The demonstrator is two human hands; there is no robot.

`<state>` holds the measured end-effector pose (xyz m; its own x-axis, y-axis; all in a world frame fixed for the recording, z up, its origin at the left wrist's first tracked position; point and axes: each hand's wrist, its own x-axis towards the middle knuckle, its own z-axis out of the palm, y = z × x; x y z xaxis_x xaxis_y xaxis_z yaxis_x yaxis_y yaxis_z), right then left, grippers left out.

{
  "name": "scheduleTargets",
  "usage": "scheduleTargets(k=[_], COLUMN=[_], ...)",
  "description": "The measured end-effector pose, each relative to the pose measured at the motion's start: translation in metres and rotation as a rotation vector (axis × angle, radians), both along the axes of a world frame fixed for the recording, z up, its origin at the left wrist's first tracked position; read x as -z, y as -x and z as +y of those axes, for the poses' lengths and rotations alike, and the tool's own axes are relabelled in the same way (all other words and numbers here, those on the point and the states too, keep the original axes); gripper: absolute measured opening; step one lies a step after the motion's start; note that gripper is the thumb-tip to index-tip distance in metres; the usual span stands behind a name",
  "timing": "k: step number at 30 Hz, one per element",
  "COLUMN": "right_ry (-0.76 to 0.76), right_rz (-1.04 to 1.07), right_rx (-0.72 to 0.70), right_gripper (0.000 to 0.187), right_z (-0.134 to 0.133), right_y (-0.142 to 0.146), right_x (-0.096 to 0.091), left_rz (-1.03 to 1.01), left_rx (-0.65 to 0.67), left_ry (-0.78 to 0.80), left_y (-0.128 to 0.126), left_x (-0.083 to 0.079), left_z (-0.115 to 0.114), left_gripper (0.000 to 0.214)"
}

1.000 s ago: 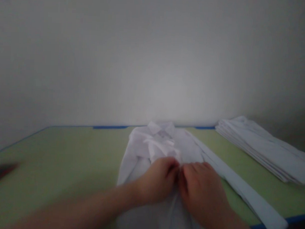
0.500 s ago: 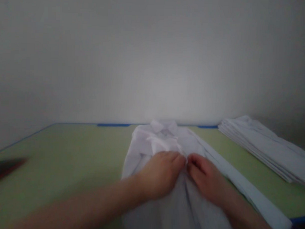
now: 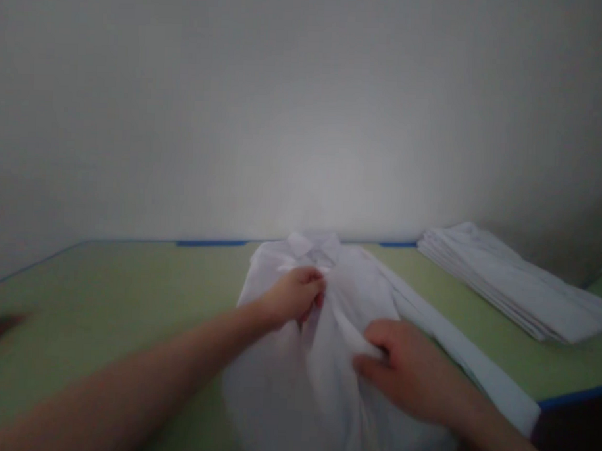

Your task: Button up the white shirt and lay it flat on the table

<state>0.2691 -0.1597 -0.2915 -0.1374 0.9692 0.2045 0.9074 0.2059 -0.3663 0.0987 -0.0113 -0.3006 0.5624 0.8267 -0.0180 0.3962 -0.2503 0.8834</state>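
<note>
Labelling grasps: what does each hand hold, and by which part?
Both grip the white shirt: left hand pinches the front just below the collar, right hand pinches a fold of the front lower down.

The picture is dim and soft. A pale glow sits in the middle of the wall (image 3: 327, 167). Corners look darker. Everything is blurry.

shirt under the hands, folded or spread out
Spread: the shirt lies lengthwise on the table, collar far, sleeve trailing right; left hand and right hand pinch its front.
</note>
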Motion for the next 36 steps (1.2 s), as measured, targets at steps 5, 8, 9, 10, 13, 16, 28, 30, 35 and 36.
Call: scheduleTargets(k=[5,8,9,10,13,16,28,30,35,36], right_ry=[-0.028,-0.020,-0.013,-0.004,0.014,0.016,-0.040,-0.073,-0.125,-0.125], right_rz=[0.001,0.003,0.007,0.016,0.066,0.118,0.215,0.215,0.207,0.206], right_rx=[0.025,0.038,0.041,0.044,0.058,0.097,0.078,0.102,0.216,0.211], right_gripper=[0.028,0.028,0.029,0.029,0.024,0.024,0.032,0.031,0.028,0.026], right_z=[0.007,0.009,0.008,0.006,-0.001,-0.008,-0.025,-0.027,-0.038,-0.042], right_y=[-0.007,-0.013,-0.014,-0.016,-0.022,-0.027,-0.036,-0.039,-0.038,-0.035], right_x=[0.002,0.002,0.002,0.002,0.004,0.005,0.011,0.011,0.007,0.006], left_rz=[-0.048,0.014,0.032,0.054,0.198,0.401,0.506,0.430,0.376,0.365], left_rx=[-0.091,-0.123,-0.119,-0.095,0.160,0.474,0.433,0.445,0.425,0.420], left_ry=[0.017,-0.142,-0.238,-0.342,-0.553,-0.534,-0.627,-0.633,-0.602,-0.580], left_y=[0.001,0.002,0.003,0.004,0.008,0.012,0.003,0.003,-0.003,-0.004], left_x=[0.002,-0.007,-0.012,-0.018,-0.035,-0.045,0.007,0.017,0.006,0.000], left_z=[0.017,0.009,0.002,-0.007,-0.042,-0.075,-0.102,-0.104,-0.108,-0.109], left_gripper=[0.025,0.019,0.020,0.023,0.019,0.012,0.024,0.021,0.016,0.016])
